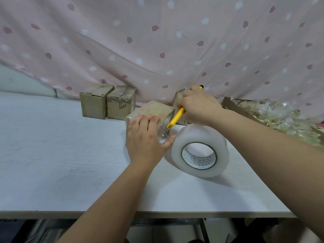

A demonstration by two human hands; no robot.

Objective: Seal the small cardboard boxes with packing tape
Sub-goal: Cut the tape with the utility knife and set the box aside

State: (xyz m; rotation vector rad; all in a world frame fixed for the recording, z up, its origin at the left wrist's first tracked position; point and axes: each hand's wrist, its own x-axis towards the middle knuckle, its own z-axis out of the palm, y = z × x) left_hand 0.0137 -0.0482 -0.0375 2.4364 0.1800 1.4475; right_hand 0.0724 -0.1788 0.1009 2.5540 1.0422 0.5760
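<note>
One wide-angle camera, worn on the person's head, looked forward and down across the white table [52, 155] from its near edge toward the pink leaf-print curtain [157, 41] behind; it sat close, with the left hand [143, 137] and right hand [198, 107] near mid-frame.

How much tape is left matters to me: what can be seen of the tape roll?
The tape roll is thickly wound: cloudy clear packing tape on a printed core with a dark rim. It stands on edge, leaning, on the white table, hole toward the camera, right of the box. A clear strip runs from it toward that box.
</note>
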